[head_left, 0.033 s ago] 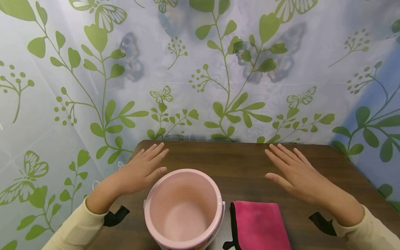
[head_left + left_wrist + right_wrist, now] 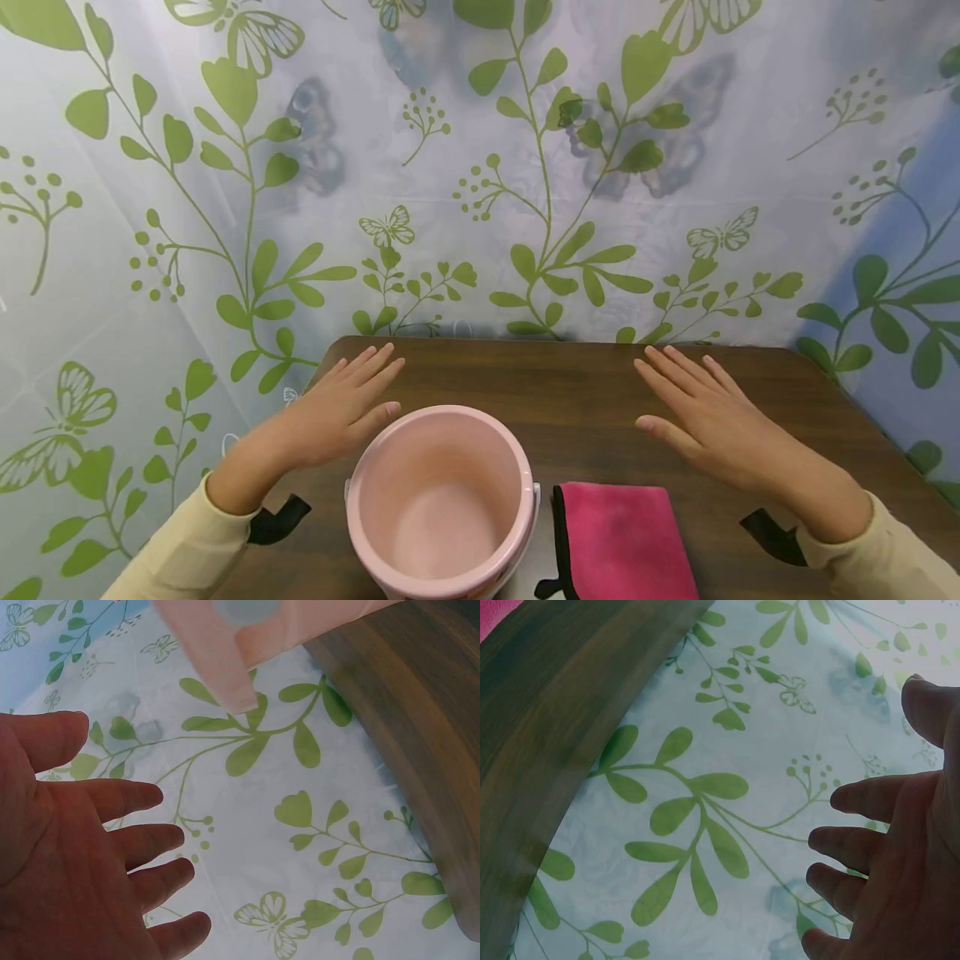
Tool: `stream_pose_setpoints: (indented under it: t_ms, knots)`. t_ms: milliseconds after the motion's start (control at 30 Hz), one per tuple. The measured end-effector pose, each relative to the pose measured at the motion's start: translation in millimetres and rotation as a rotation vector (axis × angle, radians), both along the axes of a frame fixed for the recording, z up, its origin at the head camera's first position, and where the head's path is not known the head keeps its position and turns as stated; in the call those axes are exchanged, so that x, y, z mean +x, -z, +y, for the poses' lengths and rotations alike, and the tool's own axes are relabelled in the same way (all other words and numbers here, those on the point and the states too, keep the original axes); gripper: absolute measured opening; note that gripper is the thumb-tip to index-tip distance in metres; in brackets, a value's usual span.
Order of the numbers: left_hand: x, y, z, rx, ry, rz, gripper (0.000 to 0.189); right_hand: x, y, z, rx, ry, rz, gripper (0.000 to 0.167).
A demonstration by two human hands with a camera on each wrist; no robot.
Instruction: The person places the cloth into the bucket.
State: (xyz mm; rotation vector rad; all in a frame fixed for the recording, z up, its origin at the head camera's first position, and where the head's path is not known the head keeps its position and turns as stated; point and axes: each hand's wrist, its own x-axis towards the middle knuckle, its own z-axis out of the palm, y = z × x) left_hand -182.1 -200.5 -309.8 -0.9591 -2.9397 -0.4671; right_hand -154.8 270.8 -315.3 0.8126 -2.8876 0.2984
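A pink bucket [image 2: 442, 421] stands at the near edge of the head view, its white handle [image 2: 527, 533] hanging down at the side. My left hand [image 2: 330, 417] hovers beside its upper left rim, fingers straight and holding nothing. To the bucket's right lies a folded bright pink cloth [image 2: 626, 537] with a black edge. Beyond the cloth, up and to the right, my right hand [image 2: 708, 425] is held out with straight fingers, also holding nothing. Both wrist views show the palms, the left hand [image 2: 82, 847] and the right hand [image 2: 900, 847], with fingers spread a little.
Both hands are over a dark brown wooden table [image 2: 517, 375]. Behind and to the sides hangs a pale curtain [image 2: 450, 183] with green leaves and butterflies. Something white or grey [image 2: 528, 575] shows between bucket and cloth. A black strap [image 2: 279, 521] sticks out below the left wrist.
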Motion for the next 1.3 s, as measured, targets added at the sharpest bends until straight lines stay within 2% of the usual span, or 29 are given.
stream_pose_setpoints:
  t_ms: [400,867,1067,1300]
  knots:
    - [2.2,-2.2,-0.2,0.009,-0.008,-0.006,0.065,2.5,0.0,-1.1,-0.008,-0.007,0.029,0.073]
    - [2.6,1.0,0.8,0.03,0.011,-0.012,0.064,1.5,3.8,-2.2,-0.018,-0.031,0.008,0.076]
    - [2.1,6.9,0.6,0.085,0.047,-0.065,0.062,4.4,12.4,1.1,-0.052,-0.047,-0.029,0.077]
    - [3.2,16.7,-1.2,0.117,0.036,-0.152,0.065,9.6,29.2,5.0,-0.125,-0.064,-0.086,0.082]
